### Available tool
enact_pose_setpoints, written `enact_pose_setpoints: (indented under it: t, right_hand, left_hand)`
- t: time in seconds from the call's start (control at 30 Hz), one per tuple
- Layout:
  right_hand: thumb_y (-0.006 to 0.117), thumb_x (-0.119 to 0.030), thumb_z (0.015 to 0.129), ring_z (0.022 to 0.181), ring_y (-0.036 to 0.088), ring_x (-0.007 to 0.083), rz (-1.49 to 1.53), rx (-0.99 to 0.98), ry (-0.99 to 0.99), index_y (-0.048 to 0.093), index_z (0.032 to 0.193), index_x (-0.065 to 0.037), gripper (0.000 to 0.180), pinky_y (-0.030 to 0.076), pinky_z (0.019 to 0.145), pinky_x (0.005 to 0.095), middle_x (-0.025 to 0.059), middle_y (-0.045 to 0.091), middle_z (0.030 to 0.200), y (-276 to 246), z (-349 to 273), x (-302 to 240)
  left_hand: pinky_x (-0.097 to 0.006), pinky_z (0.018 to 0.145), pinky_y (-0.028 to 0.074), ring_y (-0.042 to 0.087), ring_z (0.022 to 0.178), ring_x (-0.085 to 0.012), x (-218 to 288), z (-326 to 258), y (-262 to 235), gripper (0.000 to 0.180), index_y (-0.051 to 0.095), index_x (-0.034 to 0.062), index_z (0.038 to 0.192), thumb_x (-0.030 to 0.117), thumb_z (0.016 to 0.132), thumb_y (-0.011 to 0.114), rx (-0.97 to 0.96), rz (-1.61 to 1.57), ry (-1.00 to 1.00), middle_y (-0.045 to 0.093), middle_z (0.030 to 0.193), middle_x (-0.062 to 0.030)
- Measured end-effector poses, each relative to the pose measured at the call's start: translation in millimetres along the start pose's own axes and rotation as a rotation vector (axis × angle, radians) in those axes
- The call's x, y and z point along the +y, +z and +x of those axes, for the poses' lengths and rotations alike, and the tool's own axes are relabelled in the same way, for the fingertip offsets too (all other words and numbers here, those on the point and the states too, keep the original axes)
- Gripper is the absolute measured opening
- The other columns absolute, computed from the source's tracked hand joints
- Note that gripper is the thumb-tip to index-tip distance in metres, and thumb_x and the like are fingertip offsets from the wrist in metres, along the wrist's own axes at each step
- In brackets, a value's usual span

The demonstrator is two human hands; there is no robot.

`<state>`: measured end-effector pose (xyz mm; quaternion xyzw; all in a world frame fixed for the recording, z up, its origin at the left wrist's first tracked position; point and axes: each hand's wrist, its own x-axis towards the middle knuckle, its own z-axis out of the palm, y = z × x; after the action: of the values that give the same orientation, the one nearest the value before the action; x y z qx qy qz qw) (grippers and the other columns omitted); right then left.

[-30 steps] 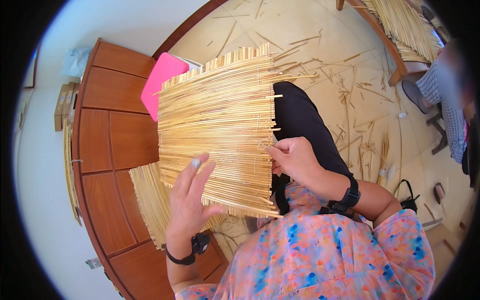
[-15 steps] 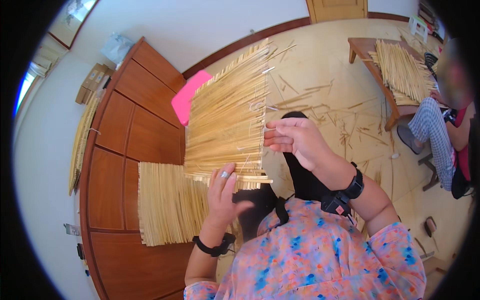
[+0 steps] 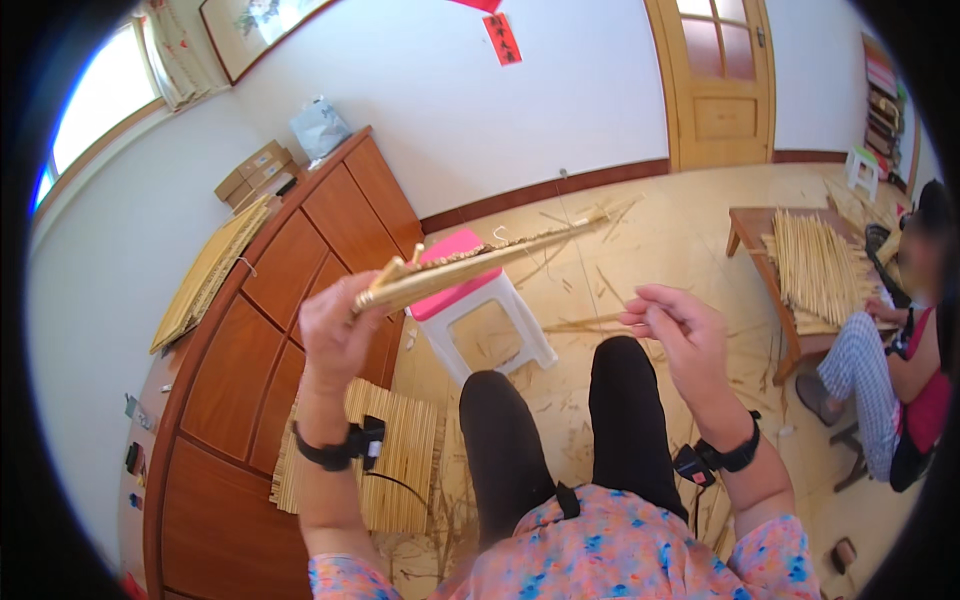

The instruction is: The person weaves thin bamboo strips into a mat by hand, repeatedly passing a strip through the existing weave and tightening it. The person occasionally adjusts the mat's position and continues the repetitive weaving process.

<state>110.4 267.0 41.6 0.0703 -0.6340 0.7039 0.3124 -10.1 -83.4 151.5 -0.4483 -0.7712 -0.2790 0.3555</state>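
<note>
A mat of pale, straw-like stalks (image 3: 470, 268) is raised before me and seen nearly edge-on, its far end pointing up and right. My left hand (image 3: 338, 318) is closed round its near left end, where a few stalk ends stick out. White thread shows along its upper edge. Apart from the mat, to its right, my right hand (image 3: 682, 332) has thumb and forefinger brought together over curled fingers. Whether anything thin is between them is not visible. Below my left forearm, a second stalk mat (image 3: 408, 440) lies low beside the cabinet.
Behind the raised mat stands a stool with a pink seat (image 3: 440, 302) and white legs. A wooden cabinet (image 3: 235, 365) runs along the left, with another mat (image 3: 210, 275) beyond it. Loose stalks litter the floor. At right, a person sits by a low table (image 3: 750, 230) holding stalks.
The mat has swung from facing me to nearly edge-on. My left hand has moved up and left, gripping its end. My right hand has moved right, away from its edge, fingers curling in.
</note>
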Motion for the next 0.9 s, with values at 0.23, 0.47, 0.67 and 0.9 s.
enact_pose_setpoints:
  t: [0.23, 0.47, 0.67, 0.9]
  right_hand:
    - [0.066, 0.001, 0.089, 0.098, 0.074, 0.0238, -0.574, -0.113, -0.487, 0.069, 0.116, 0.005, 0.028, 0.057, 0.083, 0.0313, 0.0177, 0.074, 0.108, -19.7, 14.2, -89.0]
    - [0.07, -0.014, 0.088, 0.105, 0.071, 0.0343, -0.901, -0.364, -0.396, 0.069, 0.117, 0.003, 0.034, 0.056, 0.09, 0.0377, 0.0218, 0.072, 0.112, -15.5, 34.2, -120.3]
    - [0.072, -0.021, 0.091, 0.086, 0.072, 0.0242, -0.676, -0.55, -0.014, 0.069, 0.116, 0.005, 0.037, 0.057, 0.074, 0.0334, 0.0162, 0.075, 0.104, -20.1, 39.2, -107.8]
    - [0.072, -0.021, 0.09, 0.051, 0.05, 0.0201, -0.88, -0.536, -0.037, 0.065, 0.077, 0.006, 0.031, 0.045, 0.052, 0.0354, 0.0183, 0.06, 0.061, -2.0, 18.2, -110.2]
  left_hand:
    - [-0.027, 0.071, 0.053, 0.067, 0.077, -0.0117, 2.2, 84.7, -48.5, 0.026, 0.071, 0.0002, 0.112, 0.005, 0.086, 0.074, -0.281, -0.092, 0.023, 0.073, 0.088, -0.008]
    - [-0.025, 0.078, 0.05, 0.06, 0.086, -0.0074, 5.4, 149.0, -29.6, 0.03, 0.07, -0.0002, 0.117, 0.013, 0.09, 0.073, -0.508, -0.384, -0.024, 0.07, 0.094, 0.0002]
    - [-0.027, 0.086, 0.052, 0.064, 0.093, -0.0095, 5.8, 171.6, -2.0, 0.042, 0.07, -0.0021, 0.119, 0.024, 0.088, 0.078, -0.608, -0.56, -0.009, 0.073, 0.101, -0.0027]
    - [-0.026, 0.082, 0.051, 0.064, 0.088, -0.0087, 10.6, 165.1, 27.4, 0.031, 0.074, -0.0002, 0.112, 0.019, 0.088, 0.078, -0.676, -0.721, -0.056, 0.073, 0.096, -0.0017]
